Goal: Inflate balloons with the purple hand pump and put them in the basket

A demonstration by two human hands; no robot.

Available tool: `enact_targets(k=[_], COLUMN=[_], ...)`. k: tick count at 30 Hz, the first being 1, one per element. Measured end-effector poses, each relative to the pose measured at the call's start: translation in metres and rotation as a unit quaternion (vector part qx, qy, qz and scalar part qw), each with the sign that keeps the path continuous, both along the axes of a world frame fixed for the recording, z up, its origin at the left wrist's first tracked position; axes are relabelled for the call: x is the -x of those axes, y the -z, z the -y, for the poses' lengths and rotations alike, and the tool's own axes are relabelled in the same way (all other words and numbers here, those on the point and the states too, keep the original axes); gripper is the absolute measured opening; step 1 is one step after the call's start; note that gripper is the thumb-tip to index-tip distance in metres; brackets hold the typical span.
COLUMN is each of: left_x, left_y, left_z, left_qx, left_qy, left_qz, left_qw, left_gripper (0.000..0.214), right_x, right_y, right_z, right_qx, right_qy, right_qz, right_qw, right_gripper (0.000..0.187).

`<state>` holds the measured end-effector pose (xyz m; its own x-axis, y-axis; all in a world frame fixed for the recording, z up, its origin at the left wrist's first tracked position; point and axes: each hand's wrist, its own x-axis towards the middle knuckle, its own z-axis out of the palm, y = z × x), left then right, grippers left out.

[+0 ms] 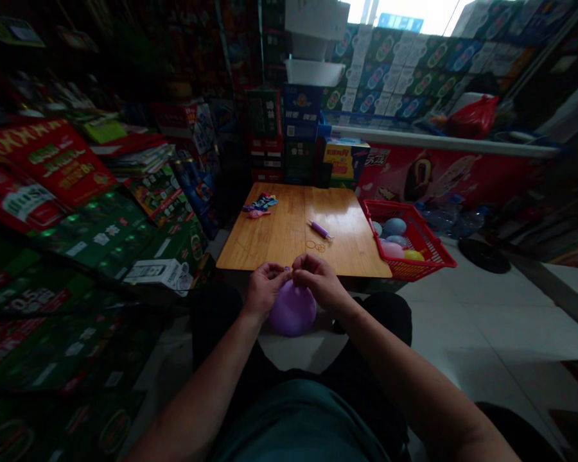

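A purple inflated balloon (293, 309) hangs between my knees, just off the near edge of the wooden table (279, 237). My left hand (266, 287) pinches its neck from the left. From the right, the fingers of my right hand (318, 277) close on the same neck, close to a small yellowish bit that may be a rubber band. Several loose rubber bands (316, 246) lie on the table beyond my hands. Behind them rests a purple hand pump (320, 230). A small heap of uninflated balloons (261, 205) is at the table's left.
To the table's right stands a red plastic basket (417, 232) with several inflated balloons in it. Stacked drink cartons (168, 237) line the left side. Boxes (302, 122) rise behind the table, and a red-fronted chest (443, 168) stands at the back right.
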<state>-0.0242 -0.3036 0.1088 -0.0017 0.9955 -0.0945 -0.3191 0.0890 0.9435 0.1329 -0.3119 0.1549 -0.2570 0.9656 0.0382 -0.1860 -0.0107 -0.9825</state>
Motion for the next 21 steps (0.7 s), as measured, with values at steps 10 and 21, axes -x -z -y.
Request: enact_targets(k=[10, 21], left_x=[0.006, 0.012], left_y=[0.002, -0.007], left_z=[0.006, 0.013], left_qx=[-0.025, -0.159], left_qy=[0.005, 0.153], left_qz=[0.029, -0.239], left_qw=[0.999, 0.946], left_gripper=[0.037, 0.010], right_x=[-0.022, -0.015], right_y=[0.010, 0.030], right_z=[-0.011, -0.020], right_qx=[0.100, 0.139], right_qy=[-0.052, -0.058], right_qz=[0.116, 0.125], right_qw=[0.987, 0.981], right_gripper=[0.026, 0.018])
